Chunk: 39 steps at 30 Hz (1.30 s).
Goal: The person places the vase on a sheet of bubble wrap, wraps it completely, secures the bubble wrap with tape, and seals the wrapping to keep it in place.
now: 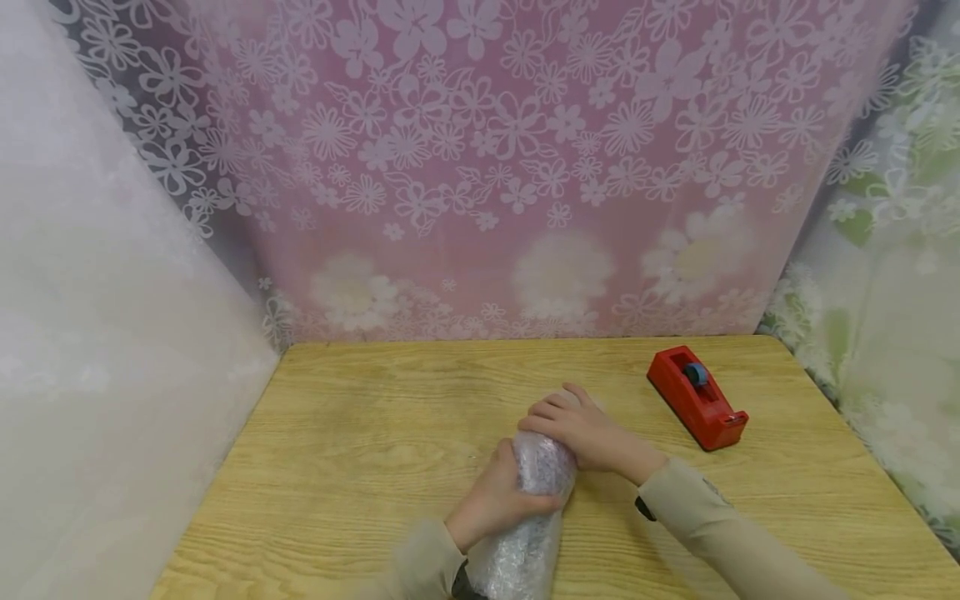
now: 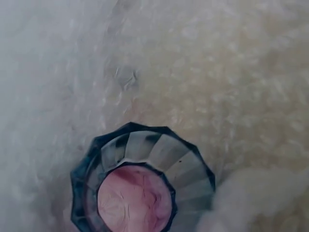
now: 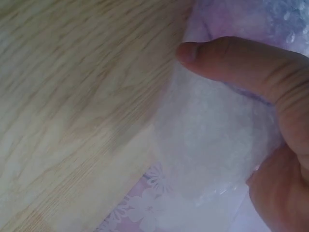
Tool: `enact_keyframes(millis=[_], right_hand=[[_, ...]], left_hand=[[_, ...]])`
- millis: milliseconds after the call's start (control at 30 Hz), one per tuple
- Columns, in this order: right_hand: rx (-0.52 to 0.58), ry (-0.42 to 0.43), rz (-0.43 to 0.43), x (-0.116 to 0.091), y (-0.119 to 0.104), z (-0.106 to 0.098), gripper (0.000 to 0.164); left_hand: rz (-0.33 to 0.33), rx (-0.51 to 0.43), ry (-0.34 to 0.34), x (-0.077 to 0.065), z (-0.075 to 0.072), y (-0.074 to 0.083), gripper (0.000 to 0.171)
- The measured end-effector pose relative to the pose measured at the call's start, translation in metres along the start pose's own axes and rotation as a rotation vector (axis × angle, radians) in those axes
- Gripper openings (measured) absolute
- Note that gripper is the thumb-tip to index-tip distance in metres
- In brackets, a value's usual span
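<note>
A roll of bubble wrap [image 1: 525, 550] lies near the front middle of the table, its far end tinted purple. My left hand [image 1: 497, 497] grips it around the middle, thumb on one side and fingers on the other. My right hand [image 1: 581, 429] holds the far end, fingers curled over the top. In the right wrist view, the right thumb [image 3: 227, 60] crosses the bubble wrap [image 3: 212, 130] over something purplish inside. A faceted blue-grey glass [image 2: 193, 183] appears end-on in the left wrist view, surrounded by bubble wrap, with pink showing through its middle.
A red tape dispenser [image 1: 697, 400] with a small blue-cored roll stands at the right rear of the wood-grain table [image 1: 360, 433]. A pink flowered curtain [image 1: 480, 208] hangs behind, and pale cloths [image 1: 112, 333] hang at both sides.
</note>
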State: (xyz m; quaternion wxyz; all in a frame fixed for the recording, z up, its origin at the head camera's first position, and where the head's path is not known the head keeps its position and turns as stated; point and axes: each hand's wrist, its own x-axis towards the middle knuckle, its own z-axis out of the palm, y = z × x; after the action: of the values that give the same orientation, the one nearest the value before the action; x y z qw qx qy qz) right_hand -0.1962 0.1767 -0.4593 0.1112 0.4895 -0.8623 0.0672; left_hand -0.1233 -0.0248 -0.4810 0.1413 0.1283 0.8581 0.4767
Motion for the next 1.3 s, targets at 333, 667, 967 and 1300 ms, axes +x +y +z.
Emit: enact_keyframes(millis=[333,667,967,1300], right_hand=[[0.054,-0.022,-0.025,0.002,0.015,0.005,0.058],[0.043,0.014,-0.067,0.002,0.021,0.009,0.062],[0.025,0.035,-0.084,0.003,0.026,0.013,0.061],[-0.012,0.059,-0.098,0.010,0.031,0.018,0.058]], left_hand=[[-0.049,0.158,0.144,-0.004,0.019,0.012,0.110],[-0.040,0.233,0.222,-0.006,0.027,0.020,0.112],[-0.050,0.363,0.286,-0.005,0.033,0.025,0.112],[-0.113,0.425,0.346,0.000,0.040,0.028,0.114]])
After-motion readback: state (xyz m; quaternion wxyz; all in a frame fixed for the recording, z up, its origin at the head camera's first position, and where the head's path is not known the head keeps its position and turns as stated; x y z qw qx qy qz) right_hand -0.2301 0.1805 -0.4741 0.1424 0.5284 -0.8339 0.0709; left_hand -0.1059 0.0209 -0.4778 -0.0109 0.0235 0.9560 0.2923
